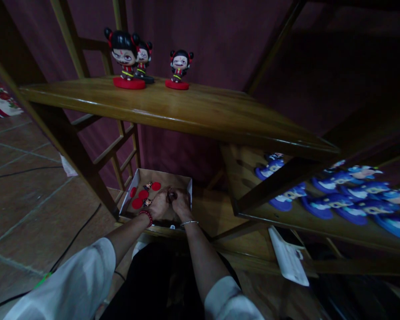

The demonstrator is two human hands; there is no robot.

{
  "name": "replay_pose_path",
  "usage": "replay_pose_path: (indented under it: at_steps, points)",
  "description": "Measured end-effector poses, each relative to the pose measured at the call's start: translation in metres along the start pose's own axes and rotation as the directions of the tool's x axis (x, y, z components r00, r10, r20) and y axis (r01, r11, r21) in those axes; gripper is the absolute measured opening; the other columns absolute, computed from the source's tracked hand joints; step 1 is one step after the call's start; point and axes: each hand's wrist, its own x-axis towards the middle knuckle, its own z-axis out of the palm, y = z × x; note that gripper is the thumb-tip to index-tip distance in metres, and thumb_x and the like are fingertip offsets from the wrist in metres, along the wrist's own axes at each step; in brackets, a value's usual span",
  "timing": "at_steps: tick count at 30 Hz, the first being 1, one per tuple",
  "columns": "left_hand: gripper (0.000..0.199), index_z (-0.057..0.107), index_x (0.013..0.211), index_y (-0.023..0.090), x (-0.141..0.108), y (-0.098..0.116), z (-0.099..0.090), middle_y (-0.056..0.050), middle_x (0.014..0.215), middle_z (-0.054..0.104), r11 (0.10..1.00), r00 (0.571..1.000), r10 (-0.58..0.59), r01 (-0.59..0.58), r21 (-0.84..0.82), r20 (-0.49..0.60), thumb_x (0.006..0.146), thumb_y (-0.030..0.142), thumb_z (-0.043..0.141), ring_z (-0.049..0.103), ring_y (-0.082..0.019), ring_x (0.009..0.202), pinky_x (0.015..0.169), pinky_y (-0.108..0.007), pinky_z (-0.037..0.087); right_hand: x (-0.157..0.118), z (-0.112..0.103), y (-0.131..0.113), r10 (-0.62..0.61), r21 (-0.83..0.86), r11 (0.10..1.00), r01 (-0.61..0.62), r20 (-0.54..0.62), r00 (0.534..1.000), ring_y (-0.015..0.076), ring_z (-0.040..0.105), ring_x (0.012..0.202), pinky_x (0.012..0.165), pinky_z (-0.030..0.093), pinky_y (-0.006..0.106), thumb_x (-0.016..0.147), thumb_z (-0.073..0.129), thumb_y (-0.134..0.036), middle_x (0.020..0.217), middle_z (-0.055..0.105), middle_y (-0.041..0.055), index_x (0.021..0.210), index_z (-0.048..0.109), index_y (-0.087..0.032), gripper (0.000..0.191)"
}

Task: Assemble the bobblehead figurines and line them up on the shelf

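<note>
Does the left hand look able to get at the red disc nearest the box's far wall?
Probably yes: that red disc lies just beyond the left hand, inside the open box, with nothing visible between them, though the hand seems occupied with a small dark object.

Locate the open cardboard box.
In the head view, the open cardboard box sits left of centre on the lower shelf, the left hand and right hand over it.

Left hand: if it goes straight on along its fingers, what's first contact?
Probably the small dark object right in front of the left hand, with the right hand close beside it. Beyond, the box's far wall seems next; depth there is hard to judge.
</note>
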Motion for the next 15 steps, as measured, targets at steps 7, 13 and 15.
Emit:
replay_pose_path:
  at_steps: [7, 13, 15]
  points:
    - [0.050, 0.051, 0.114, 0.017, -0.0072, 0.0036, -0.0002, -0.008, 0.102, 0.056, 0.997, 0.996, -0.052, 0.056, 0.060, -0.069, 0.069, 0.000, 0.042, 0.053, -0.016, 0.095, 0.083, -0.025, 0.044, 0.0023, 0.0000, 0.0020, -0.009, 0.138, 0.990, 0.008, 0.007, 1.000, 0.0135, 0.056, 0.097, 0.085, 0.042, 0.027, 0.073, 0.051, -0.011, 0.103, 0.062, 0.0035, 0.107, 0.053, -0.021, 0.036]
    - [0.039, 0.057, 0.106, 0.016, -0.0083, 0.0075, -0.0016, -0.008, 0.104, 0.054, 0.992, 0.992, -0.080, 0.089, 0.091, -0.096, 0.071, 0.004, 0.044, 0.052, -0.016, 0.096, 0.087, -0.026, 0.041, 0.0005, -0.0051, 0.0022, -0.053, 0.138, 0.989, 0.047, 0.041, 0.998, 0.0142, 0.054, 0.102, 0.089, 0.040, 0.028, 0.075, 0.049, -0.010, 0.104, 0.062, 0.0036, 0.108, 0.052, -0.021, 0.036]
    - [0.037, 0.058, 0.104, 0.017, -0.0081, 0.0077, -0.0029, -0.007, 0.106, 0.053, 0.990, 0.991, -0.080, 0.092, 0.105, -0.109, 0.071, 0.004, 0.045, 0.050, -0.016, 0.099, 0.090, -0.026, 0.040, -0.0009, -0.0070, 0.0012, -0.059, 0.139, 0.989, 0.051, 0.051, 0.997, 0.0143, 0.053, 0.103, 0.091, 0.038, 0.029, 0.075, 0.048, -0.010, 0.104, 0.062, 0.0033, 0.109, 0.052, -0.021, 0.036]
